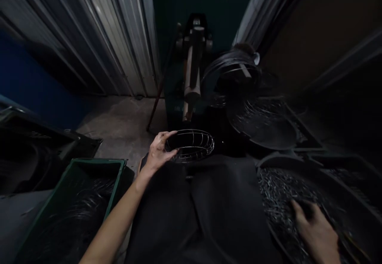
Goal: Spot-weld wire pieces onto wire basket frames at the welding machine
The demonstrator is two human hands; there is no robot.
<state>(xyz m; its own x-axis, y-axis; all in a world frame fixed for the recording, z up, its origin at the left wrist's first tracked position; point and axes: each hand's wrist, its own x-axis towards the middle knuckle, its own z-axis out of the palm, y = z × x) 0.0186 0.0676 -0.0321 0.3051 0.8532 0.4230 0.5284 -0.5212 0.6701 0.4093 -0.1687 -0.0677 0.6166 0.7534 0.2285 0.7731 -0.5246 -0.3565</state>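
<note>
A round wire frame [201, 151] made of thin rings joined by short cross wires is held by my left hand [159, 151], thumb and fingers gripping its left side, just below the machine's arm. Over at the lower right, my right hand [318, 230] reaches into a wide dark basin [279, 158] of small metal pieces [280, 192]. Its thumb and forefinger look apart over the pieces; the other fingertips are dark and blurred, and whether they pinch anything is hidden.
Ahead stands a green machine [173, 9] with a cylindrical arm [193, 73]. Wire rings [232, 59] hang right of it, above a round tray [265, 130]. A green crate [74, 162] holding wire parts sits at left, near a corrugated wall [119, 29].
</note>
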